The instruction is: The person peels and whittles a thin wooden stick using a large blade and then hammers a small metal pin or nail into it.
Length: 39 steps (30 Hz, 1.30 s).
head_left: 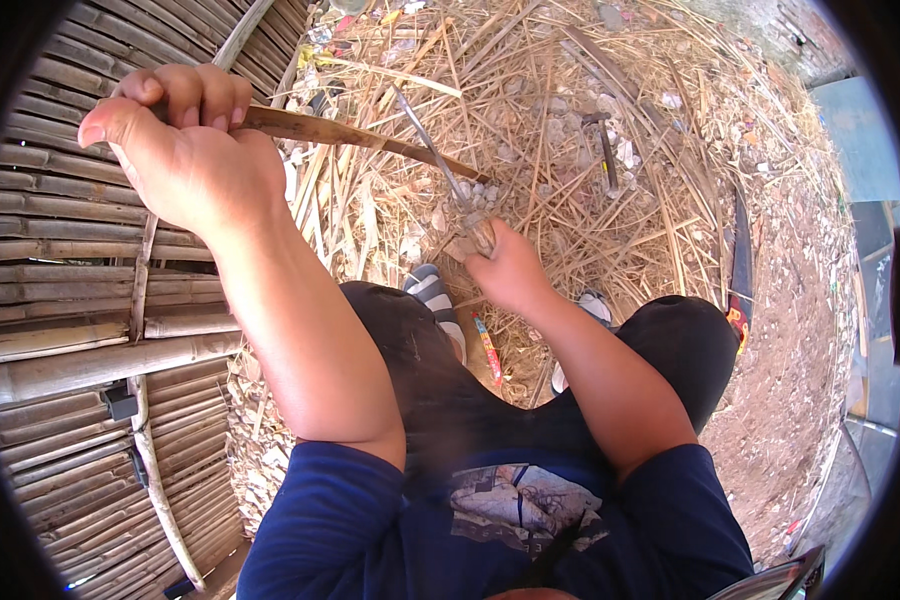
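My left hand is raised at the upper left, its fingers closed round one end of a brown bamboo strip. The strip slants down to the right, its far end low over the littered ground. In my right hand, in front of my knees, is the handle of a knife with a long narrow blade. The blade points up and away to the left and crosses the strip near its far end. I cannot tell whether the two touch.
Bamboo shavings and splints cover the ground ahead. A hammer lies on them. To the right of my knee is a handsaw; a red wrapper-like strip lies between my feet. A bamboo slat wall stands close on the left.
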Each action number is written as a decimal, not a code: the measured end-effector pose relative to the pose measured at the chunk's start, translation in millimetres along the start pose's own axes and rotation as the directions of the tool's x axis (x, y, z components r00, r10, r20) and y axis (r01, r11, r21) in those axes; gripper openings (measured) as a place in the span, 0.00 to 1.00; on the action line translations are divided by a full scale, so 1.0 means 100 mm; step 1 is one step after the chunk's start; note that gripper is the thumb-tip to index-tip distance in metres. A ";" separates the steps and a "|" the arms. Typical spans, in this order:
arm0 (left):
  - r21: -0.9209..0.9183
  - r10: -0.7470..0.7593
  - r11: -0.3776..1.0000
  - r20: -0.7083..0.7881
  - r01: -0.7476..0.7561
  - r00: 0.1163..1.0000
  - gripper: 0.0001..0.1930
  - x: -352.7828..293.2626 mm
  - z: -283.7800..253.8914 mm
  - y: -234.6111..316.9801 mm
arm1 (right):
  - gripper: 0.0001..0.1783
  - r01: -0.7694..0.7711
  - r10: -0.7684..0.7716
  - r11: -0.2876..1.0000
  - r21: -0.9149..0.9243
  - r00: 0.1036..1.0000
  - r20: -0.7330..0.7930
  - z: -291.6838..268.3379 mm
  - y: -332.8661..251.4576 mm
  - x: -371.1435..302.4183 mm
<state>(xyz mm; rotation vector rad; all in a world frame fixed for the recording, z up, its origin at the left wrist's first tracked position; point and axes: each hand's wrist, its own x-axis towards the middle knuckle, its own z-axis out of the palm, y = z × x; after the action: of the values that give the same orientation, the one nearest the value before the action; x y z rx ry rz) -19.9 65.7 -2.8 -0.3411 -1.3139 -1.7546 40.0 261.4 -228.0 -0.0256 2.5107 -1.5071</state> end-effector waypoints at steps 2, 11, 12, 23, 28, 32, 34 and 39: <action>0.004 0.008 1.000 -0.023 -0.008 1.000 0.29 -0.03 0.06 0.01 | 0.20 0.009 -0.010 0.999 0.035 1.000 0.014 -0.06 -0.11 -0.05; 0.000 0.019 1.000 -0.055 -0.019 0.998 0.25 -0.09 0.10 0.06 | 0.20 0.050 -0.050 0.999 -0.010 0.999 -0.005 0.09 0.02 -0.07; -0.005 0.001 1.000 -0.065 -0.002 0.998 0.25 -0.09 0.08 0.06 | 0.20 0.029 -0.030 0.999 -0.037 0.999 -0.024 0.08 0.06 -0.03; 0.043 -0.008 0.999 -0.022 0.009 1.000 0.28 0.03 -0.15 0.01 | 0.19 0.215 -0.214 0.977 -0.010 0.976 0.049 -0.07 -0.42 -0.12; 0.018 0.001 1.000 0.004 -0.001 1.000 0.28 0.01 -0.09 0.01 | 0.21 0.024 -0.025 0.998 -0.065 1.000 -0.011 0.24 0.22 0.07; 0.036 -0.024 0.999 -0.083 0.028 0.996 0.29 0.07 -0.20 0.01 | 0.19 0.009 -0.007 0.998 -0.064 1.000 0.023 0.21 0.21 0.10; 0.024 -0.044 0.999 -0.109 0.047 0.993 0.29 0.08 -0.21 0.00 | 0.18 -0.031 0.032 0.999 -0.025 0.998 0.047 0.13 0.04 0.07; 0.002 -0.035 0.999 -0.014 0.035 0.999 0.28 0.07 -0.27 0.01 | 0.17 0.072 -0.084 0.991 0.112 0.991 0.109 0.03 -0.29 -0.07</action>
<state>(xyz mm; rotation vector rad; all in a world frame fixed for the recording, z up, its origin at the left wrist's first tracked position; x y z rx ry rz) -15.5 38.5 -7.9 -0.3052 -1.3188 -1.7818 44.8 246.0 -202.3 -0.1892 2.3627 -1.6211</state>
